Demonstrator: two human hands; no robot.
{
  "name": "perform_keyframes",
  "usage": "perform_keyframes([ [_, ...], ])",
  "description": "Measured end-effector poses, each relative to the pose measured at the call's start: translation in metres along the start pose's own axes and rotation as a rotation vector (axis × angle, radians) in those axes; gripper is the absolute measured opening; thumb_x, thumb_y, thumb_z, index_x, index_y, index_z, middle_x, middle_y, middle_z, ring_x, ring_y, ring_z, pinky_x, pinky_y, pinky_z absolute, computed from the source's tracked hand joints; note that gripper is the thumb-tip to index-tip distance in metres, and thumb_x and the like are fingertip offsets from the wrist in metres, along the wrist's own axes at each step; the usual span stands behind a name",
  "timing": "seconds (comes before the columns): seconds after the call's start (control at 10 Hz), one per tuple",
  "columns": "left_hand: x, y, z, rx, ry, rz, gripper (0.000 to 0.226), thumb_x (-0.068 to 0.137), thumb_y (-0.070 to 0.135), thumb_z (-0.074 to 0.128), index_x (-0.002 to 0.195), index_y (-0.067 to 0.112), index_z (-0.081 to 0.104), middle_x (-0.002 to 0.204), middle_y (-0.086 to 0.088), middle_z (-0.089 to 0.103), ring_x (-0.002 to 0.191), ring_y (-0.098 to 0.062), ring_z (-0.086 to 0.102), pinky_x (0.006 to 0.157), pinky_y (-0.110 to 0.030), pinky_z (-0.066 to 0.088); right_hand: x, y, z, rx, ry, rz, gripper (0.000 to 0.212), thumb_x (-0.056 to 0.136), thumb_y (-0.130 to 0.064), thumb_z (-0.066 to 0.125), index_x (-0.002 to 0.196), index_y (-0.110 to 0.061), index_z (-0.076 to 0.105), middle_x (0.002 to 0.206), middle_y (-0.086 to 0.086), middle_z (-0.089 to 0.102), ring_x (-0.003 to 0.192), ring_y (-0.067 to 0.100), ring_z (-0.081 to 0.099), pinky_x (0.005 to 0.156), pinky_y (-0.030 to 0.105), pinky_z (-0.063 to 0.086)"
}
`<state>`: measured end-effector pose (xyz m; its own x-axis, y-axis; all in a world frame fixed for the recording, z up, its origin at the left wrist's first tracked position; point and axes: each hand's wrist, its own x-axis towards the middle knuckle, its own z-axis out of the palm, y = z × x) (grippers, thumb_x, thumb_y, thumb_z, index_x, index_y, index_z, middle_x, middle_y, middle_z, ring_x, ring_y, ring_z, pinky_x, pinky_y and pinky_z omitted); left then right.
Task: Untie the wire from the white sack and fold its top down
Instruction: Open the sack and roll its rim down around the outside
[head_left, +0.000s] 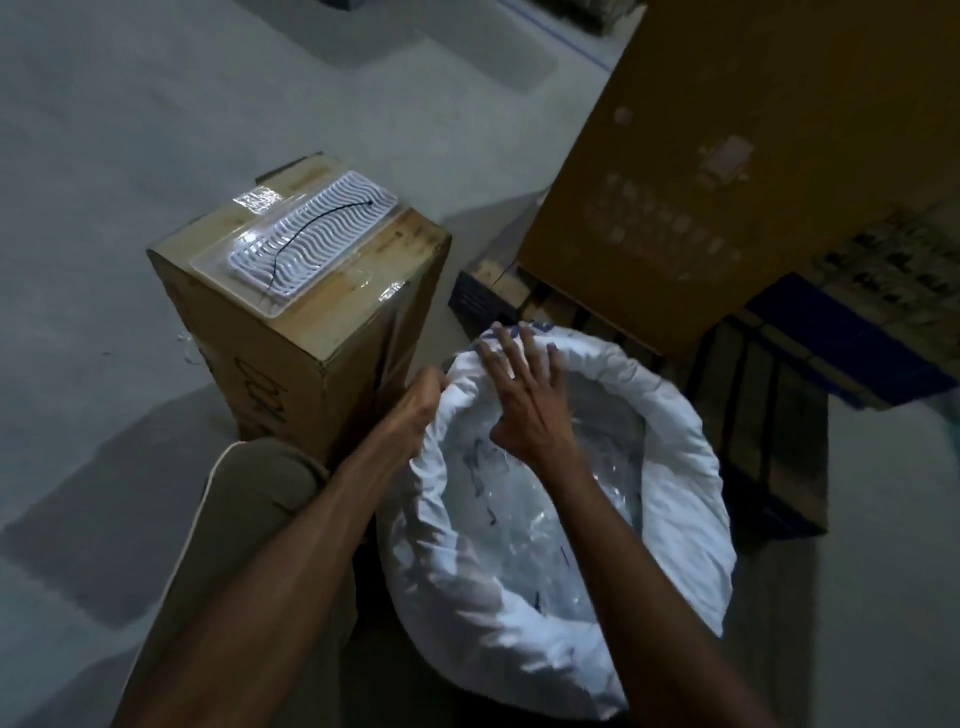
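Gripping sack (675, 499) rim, left hand (423, 402) fingertips hidden; contents unclear.

The fingers (434, 382) of the left hand (418, 410) are hidden by the rolled rim of the white woven sack (685, 499). The sack's contents are blurred under clear plastic. The large brown cardboard carton (769, 156) is cut off by the top edge.

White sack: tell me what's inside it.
The white sack is open with its top rolled down. Inside shows a clear plastic liner; the contents under it cannot be made out. The right hand covers part of the opening.
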<state>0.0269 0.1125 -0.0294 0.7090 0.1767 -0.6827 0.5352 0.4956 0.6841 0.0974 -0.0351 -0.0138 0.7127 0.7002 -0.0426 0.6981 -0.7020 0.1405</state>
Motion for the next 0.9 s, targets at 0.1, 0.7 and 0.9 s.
perform_keyframes([
  [0.1, 0.009, 0.008, -0.004, 0.193, 0.0, 0.056, 0.055, 0.101, 0.038, 0.044, 0.14, 0.001, 0.054, 0.144, -0.027, 0.053, 0.131, -0.041, 0.054, 0.1, -0.041, 0.05, 0.039, 0.015, 0.016, -0.028, -0.058, -0.113, 0.09, 0.069, -0.031, 0.081, 0.15, -0.018, 0.044, 0.149, 0.009, 0.053, 0.144, 0.03, 0.041, 0.124, 0.048, 0.02],
  [0.7, 0.084, 0.065, 0.027, 1.468, -0.198, 0.322, 0.03, 0.071, 0.017, 0.07, 0.1, 0.009, 0.067, 0.103, -0.009, 0.07, 0.09, -0.025, 0.065, 0.073, -0.032, 0.055, 0.076, 0.065, -0.007, 0.21, -0.232, -0.116, 0.081, 0.065, -0.031, 0.077, 0.14, -0.018, 0.048, 0.135, 0.007, 0.059, 0.124, 0.028, 0.056, 0.108, 0.047, 0.044],
  [0.9, 0.094, 0.07, 0.046, 1.557, -0.308, 0.221, 0.07, 0.061, 0.043, 0.085, 0.121, 0.015, 0.062, 0.12, -0.006, 0.065, 0.103, -0.023, 0.063, 0.089, -0.035, 0.056, 0.059, 0.067, 0.017, 0.01, -0.231, 0.02, 0.07, 0.068, -0.036, 0.085, 0.129, -0.016, 0.059, 0.12, 0.007, 0.067, 0.113, 0.026, 0.062, 0.108, 0.045, 0.04],
])
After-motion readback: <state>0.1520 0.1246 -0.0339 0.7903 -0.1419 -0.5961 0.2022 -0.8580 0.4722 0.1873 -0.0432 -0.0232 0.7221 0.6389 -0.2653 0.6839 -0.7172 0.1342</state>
